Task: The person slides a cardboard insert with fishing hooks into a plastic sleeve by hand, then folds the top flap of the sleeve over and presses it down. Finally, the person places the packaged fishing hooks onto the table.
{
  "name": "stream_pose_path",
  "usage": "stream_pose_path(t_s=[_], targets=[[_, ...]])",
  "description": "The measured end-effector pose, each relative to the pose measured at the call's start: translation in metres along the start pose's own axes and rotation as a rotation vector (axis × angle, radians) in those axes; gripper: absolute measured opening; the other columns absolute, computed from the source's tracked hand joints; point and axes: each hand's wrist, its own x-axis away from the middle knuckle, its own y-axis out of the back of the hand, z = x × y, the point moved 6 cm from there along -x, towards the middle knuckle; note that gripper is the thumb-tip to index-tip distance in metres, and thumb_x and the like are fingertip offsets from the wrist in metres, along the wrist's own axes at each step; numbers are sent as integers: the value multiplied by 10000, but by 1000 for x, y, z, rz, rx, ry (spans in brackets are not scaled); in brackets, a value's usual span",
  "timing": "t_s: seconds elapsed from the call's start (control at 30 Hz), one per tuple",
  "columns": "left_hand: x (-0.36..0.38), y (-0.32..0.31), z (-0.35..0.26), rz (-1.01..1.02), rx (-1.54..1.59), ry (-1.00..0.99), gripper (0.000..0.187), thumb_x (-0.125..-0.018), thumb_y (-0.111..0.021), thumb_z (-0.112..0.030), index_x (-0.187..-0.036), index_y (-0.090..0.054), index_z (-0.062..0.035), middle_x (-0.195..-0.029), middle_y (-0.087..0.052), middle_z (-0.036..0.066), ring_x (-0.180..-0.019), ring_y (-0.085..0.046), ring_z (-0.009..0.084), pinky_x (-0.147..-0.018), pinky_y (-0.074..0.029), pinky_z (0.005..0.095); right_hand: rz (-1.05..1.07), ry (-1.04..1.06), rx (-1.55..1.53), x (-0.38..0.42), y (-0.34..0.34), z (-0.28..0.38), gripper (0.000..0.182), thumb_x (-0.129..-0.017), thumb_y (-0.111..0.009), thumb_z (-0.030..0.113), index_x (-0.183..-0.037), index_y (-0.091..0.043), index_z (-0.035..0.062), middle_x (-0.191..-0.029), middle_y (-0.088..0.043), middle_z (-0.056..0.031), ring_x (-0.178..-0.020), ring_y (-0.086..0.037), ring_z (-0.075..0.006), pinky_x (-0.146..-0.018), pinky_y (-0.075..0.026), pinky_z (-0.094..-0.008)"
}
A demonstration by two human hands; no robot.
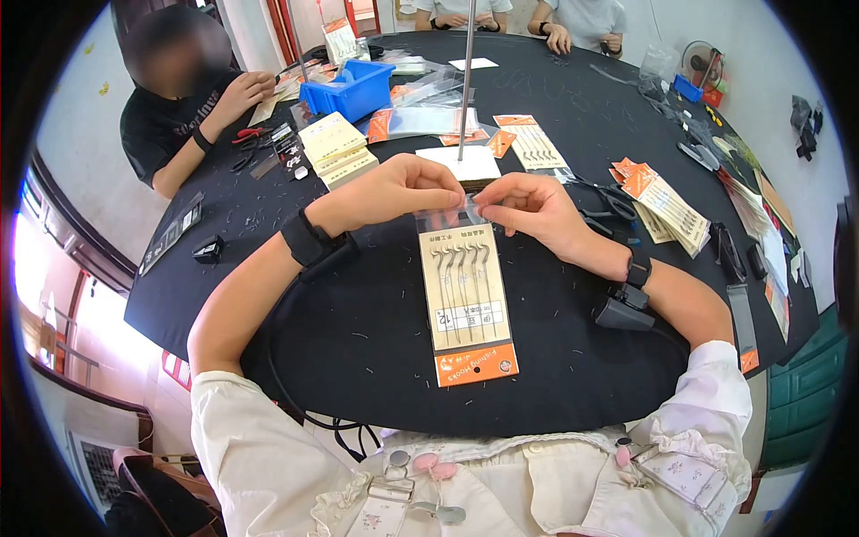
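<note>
A cream card of fishing hooks (467, 300) lies on the black cloth in front of me, inside a clear plastic bag (437, 221). Its orange "Fishing Hooks" end points toward me. At the far end of the bag, the fingertips of my left hand (394, 192) are pinched together on the clear plastic. My right hand (541, 215) pinches the same end just beside it, so the two hands almost meet. The exact fold of the plastic between the fingers is too small to make out.
A metal rod (467, 80) rises from a white block beyond my hands. Around stand a blue bin (349, 89), stacked cream cards (335, 148), finished hook packs (662, 206) and black scissors (613, 204). A co-worker (183, 107) sits at left; others sit across the table.
</note>
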Motion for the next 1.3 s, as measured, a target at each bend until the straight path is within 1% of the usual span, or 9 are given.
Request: stream_pose_path(t_s=[0.1, 0.23, 0.3, 0.5, 0.63, 0.7, 0.8, 1.03, 1.3], targets=[[1, 2, -1, -9, -69, 21, 198, -891, -568, -193, -997, -613, -32, -858, -666, 41, -716, -596, 54, -608, -440, 180, -14, 0, -26, -1, 2, -2, 168, -846, -626, 112, -991, -632, 27, -883, -649, -13, -658, -543, -22, -560, -424, -172], [2, 2, -5, -55, -49, 12, 248, -879, -579, -206, -1049, -601, -27, -853, -676, 57, -737, -618, 77, -630, -440, 188, -37, -8, -10, 0, 4, -1, 161, -860, -607, 111, -993, -623, 22, -892, -652, -21, -673, -550, -32, -561, -425, -177], [3, 6, -6, -131, -39, 10, 250, -876, -583, -208, -1077, -594, -60, -869, -680, 61, -743, -621, 77, -631, -427, 188, -86, 3, -53, 0, 9, -1, 164, -867, -596, 110, -996, -609, 9, -895, -654, -37, -690, -556, -42, -559, -424, -182], [5, 10, -10, -203, -52, 63, 250, -865, -591, -229, -1051, -591, -63, -913, -676, 67, -744, -604, 70, -624, -409, 192, -182, -43, -114, 1, 14, -1, 174, -871, -594, 120, -994, -602, -3, -886, -653, -59, -676, -548, -52, -555, -414, -183], [3, 10, -5, -164, -70, 39, 241, -848, -621, -198, -1032, -603, -44, -914, -676, 69, -779, -615, 80, -659, -437, 195, -178, -51, -134, 0, 14, -4, 179, -872, -594, 125, -996, -599, -3, -882, -652, -62, -651, -539, -56, -556, -411, -183], [2, 9, -3, -148, 0, 17, 250, -820, -655, -135, -1037, -609, -21, -913, -674, 73, -822, -621, 91, -717, -474, 204, -180, -60, -120, 1, 14, -4, 178, -872, -594, 125, -995, -598, -3, -880, -652, -66, -629, -533, -59, -556, -414, -184], [2, 4, -4, -130, 34, 22, 297, -793, -685, -125, -1051, -617, 6, -895, -668, 84, -811, -622, 107, -744, -485, 216, -143, -51, -153, 0, 11, -3, 178, -873, -594, 127, -995, -599, -2, -876, -652, -69, -615, -530, -62, -556, -417, -183], [0, 8, -4, -132, 22, -39, 304, -783, -695, -112, -1051, -623, 10, -919, -661, 90, -853, -621, 117, -763, -490, 221, -144, -47, -164, 0, 12, -2, 188, -870, -599, 125, -1007, -599, -3, -885, -652, -70, -628, -539, -60, -556, -421, -183], [0, 9, -5, -127, 2, -63, 306, -777, -700, -120, -1050, -626, -1, -951, -654, 90, -886, -612, 114, -787, -480, 226, -141, -26, -57, -1, 11, -2, 192, -850, -612, 96, -1013, -603, -4, -886, -656, -66, -642, -550, -56, -554, -423, -180]])
